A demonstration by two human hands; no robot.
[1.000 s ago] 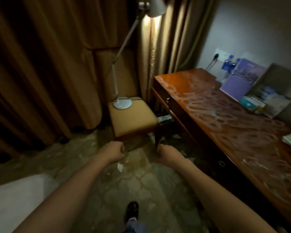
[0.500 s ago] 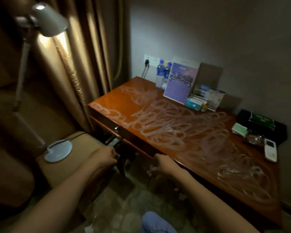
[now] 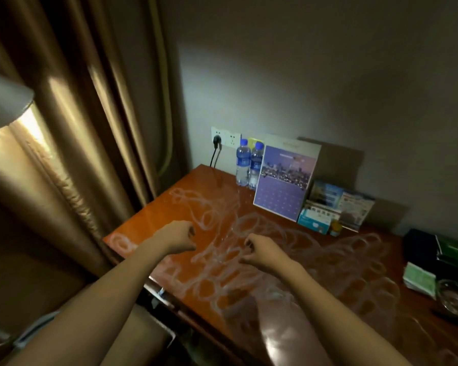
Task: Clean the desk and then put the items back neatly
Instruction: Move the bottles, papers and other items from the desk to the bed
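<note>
Evidently mid-clean: glossy orange-brown wooden counter [image 3: 154, 215] carries white looping smears, unwiped. Purple calendar [image 3: 283, 186] and neighbours crowd the wall. Left hand [image 3: 179, 237] and right hand [image 3: 258, 250] hover curled, each grip empty.

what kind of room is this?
Probably a hotel room: a wooden desk against the wall, two bottled waters, a stand-up calendar with brochures beside it, and heavy curtains.

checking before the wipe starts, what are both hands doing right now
Left hand: curled into a fist above the desk, holding nothing visible.
Right hand: fingers curled, nothing visible in it.
</note>
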